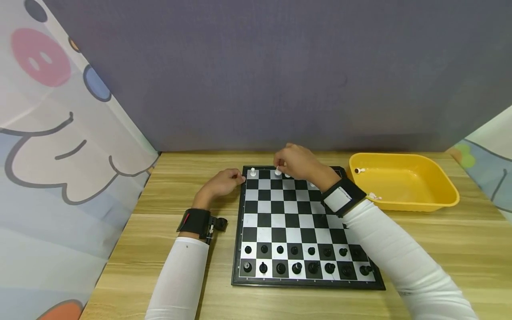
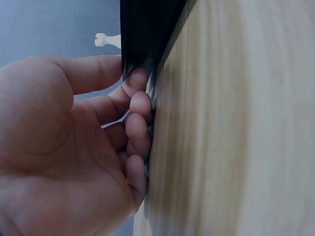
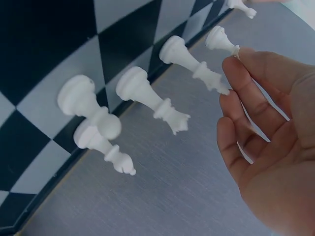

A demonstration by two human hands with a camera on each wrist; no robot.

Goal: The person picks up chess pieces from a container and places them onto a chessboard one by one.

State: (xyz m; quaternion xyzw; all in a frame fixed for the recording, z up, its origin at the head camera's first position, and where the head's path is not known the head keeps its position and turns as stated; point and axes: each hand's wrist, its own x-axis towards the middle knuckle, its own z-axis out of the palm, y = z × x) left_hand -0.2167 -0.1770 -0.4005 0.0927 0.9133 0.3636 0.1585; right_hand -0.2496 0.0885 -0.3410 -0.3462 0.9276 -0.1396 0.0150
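Note:
My right hand pinches the tip of a white chess piece between thumb and forefinger; its head is hidden by the fingertips. Its base is at the far row of the black-and-white chessboard. A white piece with a pointed crown, another crowned one, a bishop and a pawn stand along that end. At the far left corner is a white rook. My left hand grips the board's left edge near that rook, thumb on the rim, fingers curled beside it.
Two rows of black pieces stand on the near end of the board. To the right is a yellow tray with a few white pieces in it. A grey panel rises behind the wooden table.

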